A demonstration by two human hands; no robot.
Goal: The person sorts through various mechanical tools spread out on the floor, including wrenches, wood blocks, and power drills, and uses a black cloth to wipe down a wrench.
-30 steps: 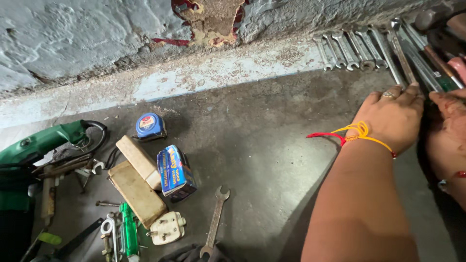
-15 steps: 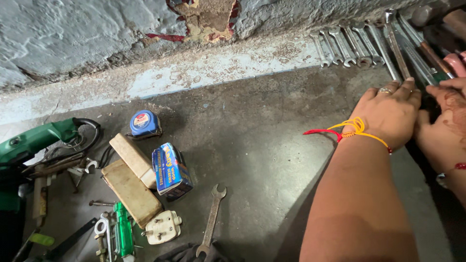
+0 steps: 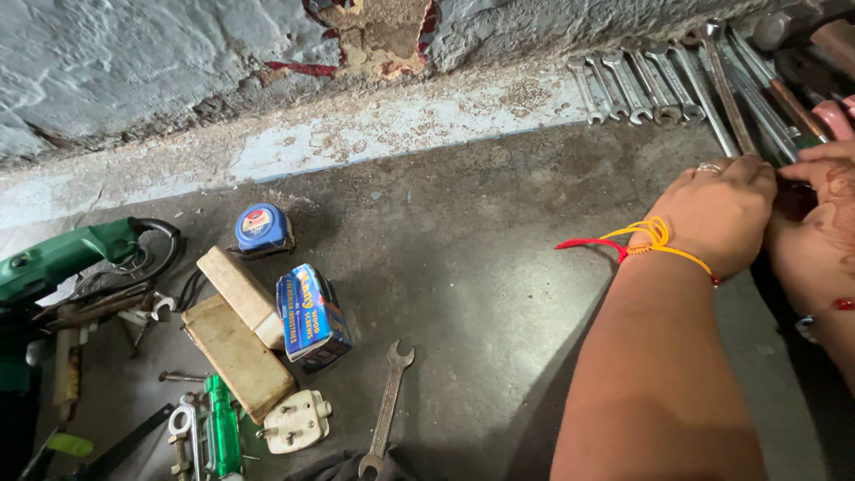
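My left hand [image 3: 717, 209], with a ring and a yellow and red thread [image 3: 650, 240] at the wrist, reaches to the right edge of the floor. Its fingers curl over a dark tool [image 3: 793, 194] lying among long tools. My right hand [image 3: 818, 227] comes in from the right border and meets the left hand at that dark tool; most of it is cut off and its grip is hidden. Just beyond both hands, a row of several steel spanners [image 3: 659, 85] lies against the wall.
On the left of the dark floor lie a green power tool [image 3: 62, 258], a blue tape measure [image 3: 263, 227], two wooden blocks [image 3: 236, 338], a blue box [image 3: 312, 316], a loose spanner [image 3: 387, 410], a green screwdriver [image 3: 221, 432] and a white plug [image 3: 294, 420]. A rough painted wall [image 3: 178, 53] runs along the back.
Both hands stay together at the dark tool, and the left hand's fingers have curled a little further over it. The view has shifted slightly.
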